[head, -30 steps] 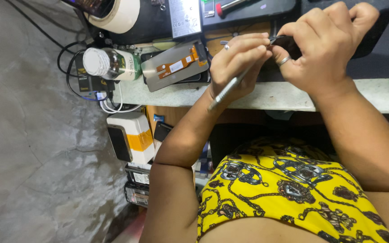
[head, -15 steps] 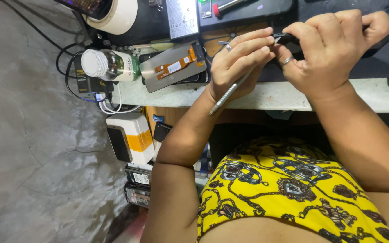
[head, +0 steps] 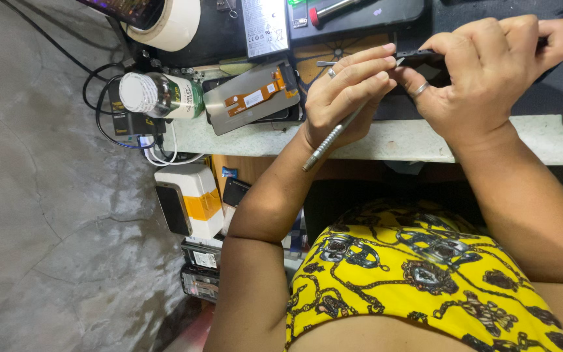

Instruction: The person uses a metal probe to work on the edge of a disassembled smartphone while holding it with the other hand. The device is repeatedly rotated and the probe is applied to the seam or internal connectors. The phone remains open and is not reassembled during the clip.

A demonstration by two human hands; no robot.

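The gray floor (head: 40,215) fills the left of the frame. The counter (head: 386,140) runs across the top. The right hand (head: 483,72), upper right, pinches a thin black part (head: 418,56). The left hand (head: 346,91), at top middle, pinches a metal tool (head: 333,133) whose tip touches the part. A bottle (head: 158,96) lies upper left.

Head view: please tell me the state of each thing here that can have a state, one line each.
left hand: grip closed on the thin metal tool, tip at the phone's edge
right hand: grip closed on the dark phone, held above the bench
bottle: lying on its side, white cap on
screen panel: detached, back side up, orange flex cable exposed
tape roll: lying flat
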